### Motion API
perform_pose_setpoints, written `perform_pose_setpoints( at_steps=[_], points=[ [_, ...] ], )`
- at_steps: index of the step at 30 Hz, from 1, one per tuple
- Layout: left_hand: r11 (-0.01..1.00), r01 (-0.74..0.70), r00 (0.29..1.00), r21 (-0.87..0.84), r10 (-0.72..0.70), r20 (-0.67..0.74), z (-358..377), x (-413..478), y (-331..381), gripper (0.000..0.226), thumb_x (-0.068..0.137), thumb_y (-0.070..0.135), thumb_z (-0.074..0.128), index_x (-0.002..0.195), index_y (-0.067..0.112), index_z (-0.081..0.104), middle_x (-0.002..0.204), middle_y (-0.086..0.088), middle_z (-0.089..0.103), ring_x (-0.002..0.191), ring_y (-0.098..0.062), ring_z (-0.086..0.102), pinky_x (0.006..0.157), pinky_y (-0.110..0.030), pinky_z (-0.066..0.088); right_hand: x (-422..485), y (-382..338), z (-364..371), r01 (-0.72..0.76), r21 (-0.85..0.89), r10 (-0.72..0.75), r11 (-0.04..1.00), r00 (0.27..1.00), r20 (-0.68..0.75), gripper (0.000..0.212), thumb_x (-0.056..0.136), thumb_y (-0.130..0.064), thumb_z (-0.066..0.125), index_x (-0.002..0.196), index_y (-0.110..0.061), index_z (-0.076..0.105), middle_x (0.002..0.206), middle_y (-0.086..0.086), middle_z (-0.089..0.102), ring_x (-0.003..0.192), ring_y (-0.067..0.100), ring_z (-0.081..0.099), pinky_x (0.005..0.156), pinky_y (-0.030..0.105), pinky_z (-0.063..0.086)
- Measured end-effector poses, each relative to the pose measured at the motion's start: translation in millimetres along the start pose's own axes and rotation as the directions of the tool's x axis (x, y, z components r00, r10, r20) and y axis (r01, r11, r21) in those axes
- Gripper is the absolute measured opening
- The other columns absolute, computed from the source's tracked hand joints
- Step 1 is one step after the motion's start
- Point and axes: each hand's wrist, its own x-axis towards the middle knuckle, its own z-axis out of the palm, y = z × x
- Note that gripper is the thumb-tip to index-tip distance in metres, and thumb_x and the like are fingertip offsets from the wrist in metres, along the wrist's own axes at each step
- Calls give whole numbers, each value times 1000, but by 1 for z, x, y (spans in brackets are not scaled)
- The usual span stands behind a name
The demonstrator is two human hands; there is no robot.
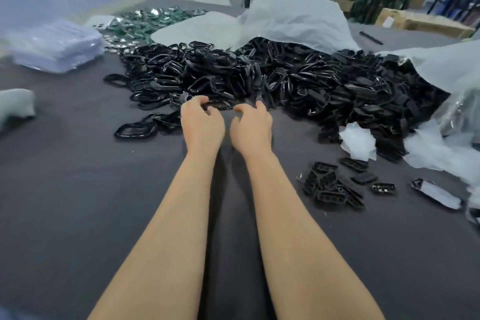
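Head view: left hand (202, 123) and right hand (250, 126) lie side by side at frame centre, each grip pinching one end of a black frame (220, 106). Its long axis runs left-right just past the fingertips, against the near edge of the pile (285, 78).

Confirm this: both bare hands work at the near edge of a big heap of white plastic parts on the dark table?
Not quite. The head view shows the heap of plastic parts is black, not white. The left hand and right hand do work at its near edge on the dark table.
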Motion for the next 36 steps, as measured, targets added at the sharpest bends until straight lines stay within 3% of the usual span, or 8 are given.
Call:
perform_pose_setpoints(
  at_steps=[8, 14, 22, 25, 28, 31, 34, 36],
  points=[
    [989, 121, 992, -88, -119, 33, 4, 19, -4, 36, 97, 9, 40, 131, 11, 52, 134, -5, 55, 122, -18, 50, 85, -16, 31, 18, -15, 31, 129, -260, -100, 957, 987, 122, 45, 96, -23, 47, 140, -25, 38, 151, 7, 31, 141, 29, 23, 116, 45, 17],
    [987, 126, 991, -104, -119, 65, 5, 19, -4, 36, 96, 10, 41, 130, 11, 54, 133, -4, 56, 122, -18, 49, 90, -19, 33, 18, -17, 31, 31, -216, -33, 976, 999, -8, 30, 98, -20, 42, 127, -21, 52, 137, 6, 42, 128, 28, 34, 109, 38, 22],
    [998, 41, 991, -40, -36, 129, 7, 10, 2, 25, 95, 15, 46, 112, 13, 64, 103, 4, 60, 91, -9, 48, 71, -13, 31, 13, -13, 15, -27, -253, 24, 967, 1000, -18, 24, 97, -21, 43, 120, -18, 52, 127, 6, 51, 122, 27, 41, 100, 39, 28],
    [998, 28, 982, -65, -15, 188, 14, -2, 9, 25, 94, 17, 47, 109, 11, 66, 104, 3, 65, 93, -13, 56, 68, -16, 36, 7, -2, -6, -20, -71, 18, 997, 999, -35, 16, 94, -17, 46, 108, -16, 53, 112, 5, 59, 108, 25, 50, 95, 38, 35],
    [983, 57, 960, -175, -6, 280, 25, -20, 22, 24, 93, 19, 49, 105, 14, 69, 92, 2, 70, 74, -4, 62, 63, -19, 48, -1, 12, -35, 42, 277, -8, 960, 992, -123, 8, 90, -11, 53, 95, -13, 59, 87, -1, 59, 86, 18, 54, 72, 20, 39],
    [955, 98, 917, -280, 23, 399, 41, -44, 38, 26, 95, 25, 49, 111, 14, 67, 102, -3, 70, 97, -16, 64, 89, -38, 54, -11, 31, -67, 75, 363, -30, 929, 991, -127, 21, 89, -6, 49, 91, -22, 63, 81, -5, 63, 78, 11, 57, 60, 6, 39],
    [946, 71, 887, -316, 85, 455, 55, -69, 47, 18, 96, 19, 51, 104, 15, 67, 101, -6, 70, 101, -23, 65, 95, -45, 51, -25, 56, -92, 45, 456, -3, 889, 996, -92, 37, 90, 2, 41, 108, -22, 64, 93, 1, 68, 91, 15, 64, 84, 25, 52],
    [955, 15, 889, -296, 123, 441, 63, -80, 47, 16, 96, 14, 51, 97, 13, 66, 97, -7, 71, 96, -23, 67, 92, -45, 53, -35, 72, -105, -31, 583, 77, 812, 996, -54, 37, 92, 2, 41, 115, -21, 57, 93, 5, 68, 87, 20, 67, 83, 33, 55]
  ],
)
